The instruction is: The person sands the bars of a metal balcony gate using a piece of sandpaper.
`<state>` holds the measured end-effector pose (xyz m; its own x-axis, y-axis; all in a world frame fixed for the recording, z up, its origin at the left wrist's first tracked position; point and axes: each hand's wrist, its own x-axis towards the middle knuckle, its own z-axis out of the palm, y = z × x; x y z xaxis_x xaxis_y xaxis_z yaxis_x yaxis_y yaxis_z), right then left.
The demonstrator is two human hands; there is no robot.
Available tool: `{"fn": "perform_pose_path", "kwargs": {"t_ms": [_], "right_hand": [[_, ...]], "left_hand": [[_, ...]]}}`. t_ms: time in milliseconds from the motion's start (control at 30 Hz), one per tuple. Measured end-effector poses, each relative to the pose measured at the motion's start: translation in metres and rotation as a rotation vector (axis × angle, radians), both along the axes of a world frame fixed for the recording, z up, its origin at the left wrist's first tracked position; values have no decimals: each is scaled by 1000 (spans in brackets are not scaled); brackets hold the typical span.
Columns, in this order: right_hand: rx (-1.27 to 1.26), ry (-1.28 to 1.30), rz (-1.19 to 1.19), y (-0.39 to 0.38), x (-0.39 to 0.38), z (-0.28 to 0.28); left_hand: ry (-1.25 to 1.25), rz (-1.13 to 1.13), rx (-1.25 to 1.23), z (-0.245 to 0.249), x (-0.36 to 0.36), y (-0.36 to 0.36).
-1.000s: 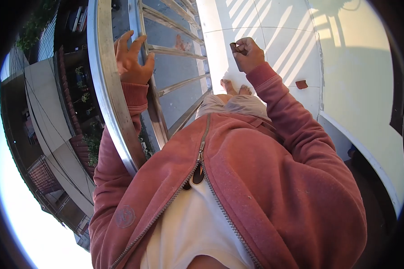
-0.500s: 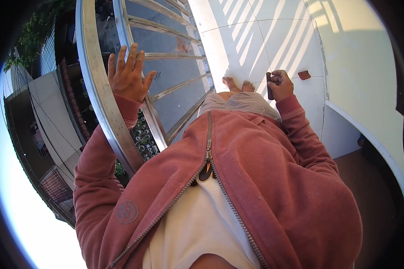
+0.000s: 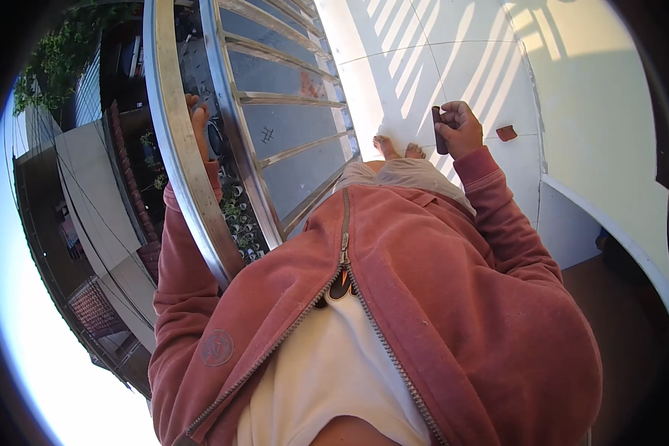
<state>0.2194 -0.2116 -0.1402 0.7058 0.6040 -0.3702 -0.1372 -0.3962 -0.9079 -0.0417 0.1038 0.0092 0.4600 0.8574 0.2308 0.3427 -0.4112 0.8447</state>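
My right hand (image 3: 461, 128) is closed around a short dark brown cylinder (image 3: 440, 131), held upright above the pale tiled floor with its upper end showing. What kind of thing the cylinder is, I cannot make out. Out past the metal top rail (image 3: 172, 111), my left hand (image 3: 200, 126) is mostly covered by that rail; only some fingertips and the side nearest the bars show. Whether it touches the rail is hidden.
Beside me runs a balcony railing with metal bars (image 3: 282, 99), above a grey street (image 3: 275, 134) and potted plants (image 3: 238, 223). A small reddish-brown piece (image 3: 506, 133) lies on the tiles (image 3: 394, 56). A cream wall (image 3: 595, 97) stands on the other side.
My left hand, earlier spread in full view between the rails, has shifted behind the top rail. My right hand has turned the cylinder slightly and lifted it a little. The view has tilted slightly.
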Motion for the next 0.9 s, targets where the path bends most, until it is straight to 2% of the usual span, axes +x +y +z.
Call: {"fn": "perform_pose_path", "kwargs": {"t_ms": [67, 100, 133, 200, 233, 267, 333, 367, 500, 600, 667, 767, 900], "right_hand": [[-10, -2, 23, 2, -4, -2], [-20, -3, 36, 3, -5, -1], [-23, -11, 43, 6, -6, 1], [18, 14, 97, 9, -6, 4], [28, 10, 104, 10, -6, 4], [28, 1, 116, 11, -5, 5], [-27, -53, 126, 14, -4, 8], [-24, -42, 124, 17, -4, 12], [-7, -39, 118, 22, -1, 14], [2, -76, 134, 25, 0, 13], [-7, -67, 133, 26, 1, 19], [-29, -59, 121, 21, 1, 20], [-57, -75, 175, 25, 0, 17]], "left_hand": [[171, -64, -324, -3, 1, 12], [167, -195, -214, -10, 4, 11], [159, -188, -216, -14, 8, 15], [29, -187, -590, -10, 20, 19], [356, 2, -191, 13, 50, -12], [346, 13, -192, 13, 62, -15], [985, 82, 276, 11, 81, -9], [1040, 122, 229, 14, 91, -12], [1113, 167, 177, 10, 94, -3], [1086, 135, 269, 5, 89, 3], [1039, 88, 139, 14, 85, 8], [984, 54, 150, 14, 82, 9], [1053, 113, 147, 16, 88, 2]]}}
